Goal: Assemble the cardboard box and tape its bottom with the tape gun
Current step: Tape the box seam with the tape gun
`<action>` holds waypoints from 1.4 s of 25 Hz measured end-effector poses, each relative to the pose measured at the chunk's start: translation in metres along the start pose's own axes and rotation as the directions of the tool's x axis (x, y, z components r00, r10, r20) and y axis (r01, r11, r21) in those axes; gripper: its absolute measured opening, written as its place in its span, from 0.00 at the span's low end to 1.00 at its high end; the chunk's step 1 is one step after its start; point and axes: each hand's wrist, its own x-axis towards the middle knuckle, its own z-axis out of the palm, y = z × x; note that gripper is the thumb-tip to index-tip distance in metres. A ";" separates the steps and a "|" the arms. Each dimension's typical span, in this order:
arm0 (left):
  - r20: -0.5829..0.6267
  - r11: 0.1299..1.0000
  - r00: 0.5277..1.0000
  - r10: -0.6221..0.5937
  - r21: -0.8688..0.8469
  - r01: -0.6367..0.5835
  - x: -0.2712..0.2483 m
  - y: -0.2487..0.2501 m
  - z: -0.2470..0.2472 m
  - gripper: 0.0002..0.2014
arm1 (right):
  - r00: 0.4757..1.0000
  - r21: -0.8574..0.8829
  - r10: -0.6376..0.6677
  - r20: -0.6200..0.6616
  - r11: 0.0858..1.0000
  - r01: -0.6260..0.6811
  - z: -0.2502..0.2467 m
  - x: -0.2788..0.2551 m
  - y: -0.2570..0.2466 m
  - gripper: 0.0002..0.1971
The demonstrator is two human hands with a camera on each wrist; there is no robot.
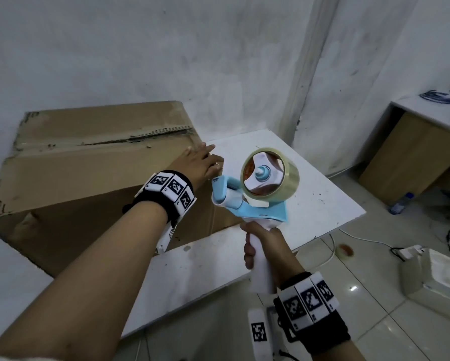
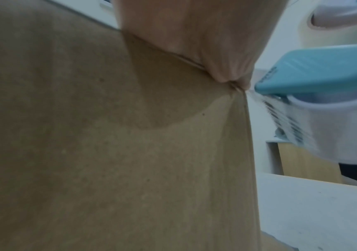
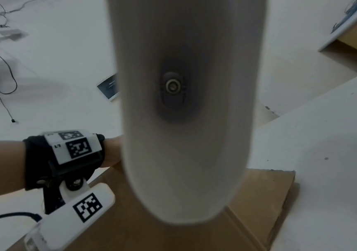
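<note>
A large brown cardboard box (image 1: 93,162) stands on the white table (image 1: 310,194), its top flaps folded shut with a ragged seam along the middle. My left hand (image 1: 201,162) rests flat on the box's near right corner, fingers straight; in the left wrist view the palm (image 2: 194,39) presses the cardboard (image 2: 109,152). My right hand (image 1: 260,246) grips the white handle (image 3: 184,118) of the blue and white tape gun (image 1: 247,201), which carries a roll of clear tape (image 1: 270,174). The gun's head hovers just right of the box corner, beside my left fingers.
The table's right corner (image 1: 359,212) juts over a tiled floor. A white-topped wooden cabinet (image 1: 416,152) stands at the right with blue cables on it. A water bottle (image 1: 401,203), cables and a grey device (image 1: 437,280) lie on the floor. A white wall is behind.
</note>
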 end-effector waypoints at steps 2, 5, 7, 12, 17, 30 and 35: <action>0.004 1.000 1.000 -0.010 -0.003 0.010 0.000 -0.003 0.001 0.21 | 0.999 -0.012 0.016 -0.052 1.000 -0.017 0.003 0.003 -0.001 0.19; -0.017 1.000 1.000 -0.001 0.009 0.001 -0.002 -0.006 0.000 0.21 | 1.000 -0.003 -0.006 0.006 1.000 0.006 0.002 0.000 -0.009 0.20; -0.033 1.000 0.999 0.000 0.025 0.001 -0.005 -0.011 -0.001 0.21 | 0.998 -0.032 -0.061 0.034 0.998 0.062 -0.002 -0.007 -0.017 0.20; -0.024 1.000 1.000 0.014 -0.007 -0.015 -0.001 -0.019 -0.004 0.21 | 0.970 -0.195 -0.152 0.191 0.962 0.189 0.002 -0.026 -0.038 0.16; -0.042 0.997 0.999 -0.008 -0.073 0.005 0.000 -0.016 -0.005 0.20 | 0.993 0.012 -0.014 0.120 1.000 0.013 0.013 -0.006 -0.010 0.18; 0.005 0.995 1.000 -0.027 -0.100 0.027 -0.004 -0.013 -0.009 0.19 | 0.970 -0.138 -0.233 0.066 0.961 0.240 -0.004 -0.010 -0.012 0.16; 0.064 0.993 0.995 -0.074 -0.087 0.079 -0.001 -0.014 -0.014 0.20 | 0.877 -0.337 -0.478 0.041 0.820 0.463 -0.005 -0.007 -0.009 0.12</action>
